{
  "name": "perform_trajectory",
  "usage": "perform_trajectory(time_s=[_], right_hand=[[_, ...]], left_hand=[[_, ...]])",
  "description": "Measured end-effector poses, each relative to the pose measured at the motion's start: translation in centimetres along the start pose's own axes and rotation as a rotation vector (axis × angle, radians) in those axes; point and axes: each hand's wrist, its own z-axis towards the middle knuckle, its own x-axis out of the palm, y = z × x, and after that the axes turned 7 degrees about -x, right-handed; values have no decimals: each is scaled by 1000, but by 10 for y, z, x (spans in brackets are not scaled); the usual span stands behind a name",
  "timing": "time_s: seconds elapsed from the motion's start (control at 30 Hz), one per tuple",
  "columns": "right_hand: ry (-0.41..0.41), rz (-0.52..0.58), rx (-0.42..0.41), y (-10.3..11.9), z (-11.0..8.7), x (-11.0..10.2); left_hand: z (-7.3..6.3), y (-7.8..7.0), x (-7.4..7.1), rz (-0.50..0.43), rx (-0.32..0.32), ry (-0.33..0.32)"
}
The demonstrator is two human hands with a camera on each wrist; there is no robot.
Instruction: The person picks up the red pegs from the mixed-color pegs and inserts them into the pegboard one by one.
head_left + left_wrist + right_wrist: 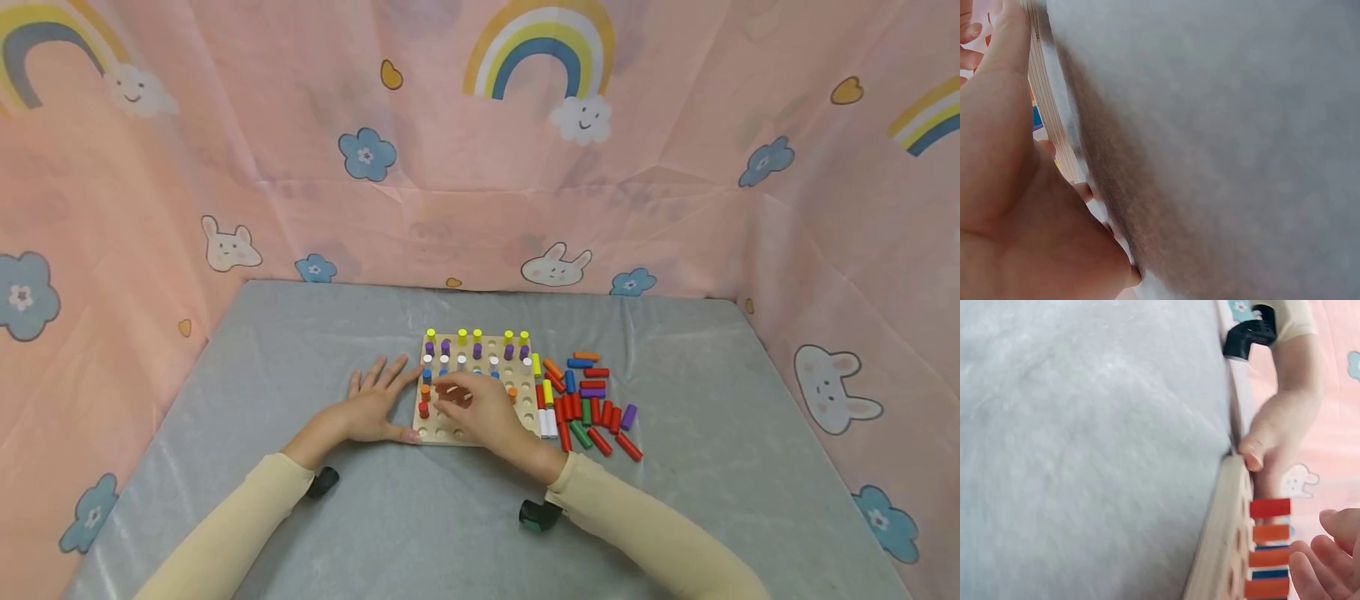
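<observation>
A wooden pegboard (519, 411) lies flat on the grey table (690, 508), coloured pegs upright in many of its holes, with yellow pegs (477, 335) along the far row. The right hand (491, 412) hovers over the board's nearer part, thumb and fingers apart and no peg visible between them. The left hand (372, 410) is spread at the left edge, thumb touching the near corner. Loose pegs (600, 442), many red, lie right of the board. Pink cloth (450, 217) with rainbows stands behind the table.

The right hand (486, 410) hides part of the wooden pegboard (448, 439).
</observation>
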Motion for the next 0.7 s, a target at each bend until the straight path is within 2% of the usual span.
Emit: perform_trajectory(time_s=[0.27, 0.53, 0.7], right_hand=[[-12, 29, 117, -2, -3, -31], [-45, 17, 182, -5, -9, -73], [-66, -29, 186, -15, -14, -98]], left_hand=[[-1, 0, 0, -14, -5, 7], [-2, -2, 0, -25, -11, 4], [-1, -2, 1, -11, -12, -4]])
